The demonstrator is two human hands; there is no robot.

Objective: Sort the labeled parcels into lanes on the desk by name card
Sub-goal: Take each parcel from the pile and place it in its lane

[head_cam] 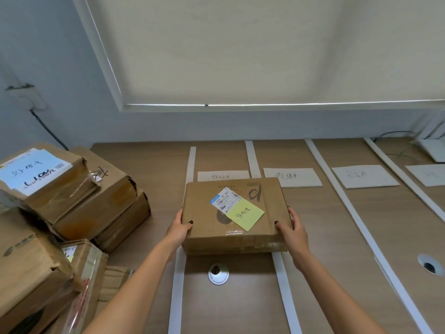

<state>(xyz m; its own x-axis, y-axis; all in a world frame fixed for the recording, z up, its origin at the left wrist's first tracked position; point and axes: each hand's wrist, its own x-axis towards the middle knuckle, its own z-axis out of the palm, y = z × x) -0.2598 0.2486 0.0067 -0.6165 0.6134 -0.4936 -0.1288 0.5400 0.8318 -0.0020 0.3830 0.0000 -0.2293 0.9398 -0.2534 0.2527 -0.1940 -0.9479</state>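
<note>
A brown cardboard parcel (212, 227) with a white shipping label and a yellow handwritten note (245, 214) lies in the leftmost lane of the desk. My left hand (179, 229) grips its left side and my right hand (292, 231) grips its right side, thumbs on top. Just beyond the parcel lies a white name card (222, 175), partly hidden by the box. Further name cards lie in the lanes to the right: one (292, 177), another (364, 175), and one at the frame's edge (427, 174).
White tape strips (252, 159) (356, 218) mark lanes on the wooden desk (144, 169). A pile of several cardboard parcels (72, 196) fills the left side. Round cable grommets (218, 273) (429, 265) sit near the front. A white device with cables (431, 148) is at the back right.
</note>
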